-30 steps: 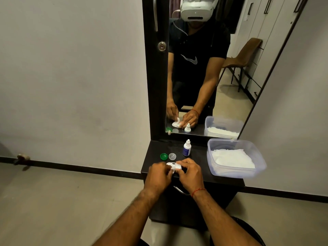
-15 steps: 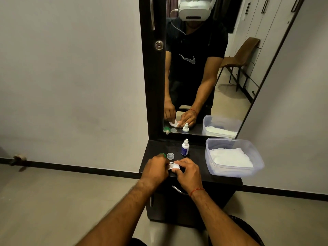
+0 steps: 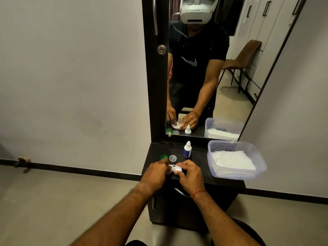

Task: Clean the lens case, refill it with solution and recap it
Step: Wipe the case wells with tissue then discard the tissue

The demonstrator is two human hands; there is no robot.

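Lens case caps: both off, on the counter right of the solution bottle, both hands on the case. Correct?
No. Head view: the green cap and clear cap lie left of the solution bottle, not right. Rest holds: both off, on the counter, left hand and right hand holding the lens case.

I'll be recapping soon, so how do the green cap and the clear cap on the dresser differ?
The green cap is opaque green; the clear cap is see-through. The green cap lies left of the clear cap, its near edge hidden by the left hand; the clear cap shows whole. Both are round and lie on the dresser top, off the lens case.
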